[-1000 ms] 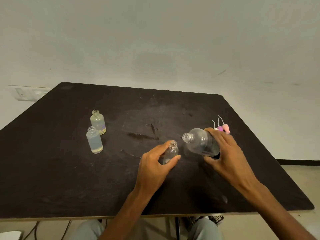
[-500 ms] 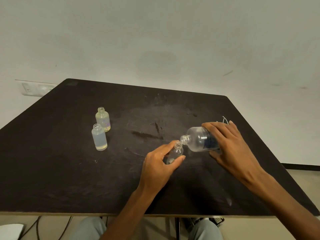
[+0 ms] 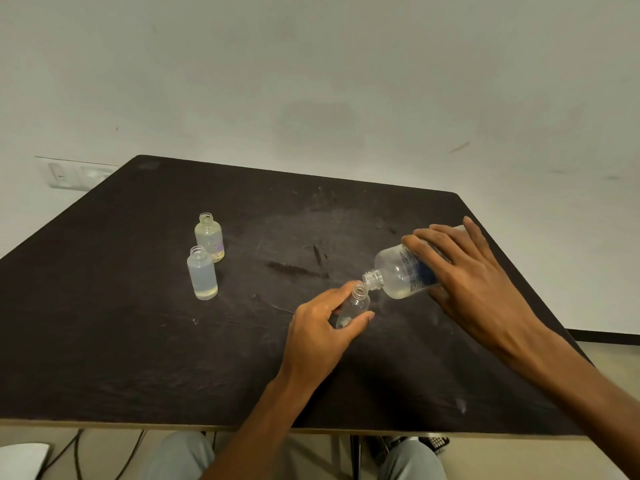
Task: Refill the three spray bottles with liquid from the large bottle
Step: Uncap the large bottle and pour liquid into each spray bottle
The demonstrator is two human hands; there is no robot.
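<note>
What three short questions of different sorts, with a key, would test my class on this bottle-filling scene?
1. True or false: the large bottle is tilted with its mouth at the neck of the small bottle in the left hand.
2. How many uncapped small bottles stand apart at the table's left?
3. Which hand tilts the large bottle? A) left B) right C) both

Key: 1 true; 2 two, the near bottle and the far bottle; 3 B.
</note>
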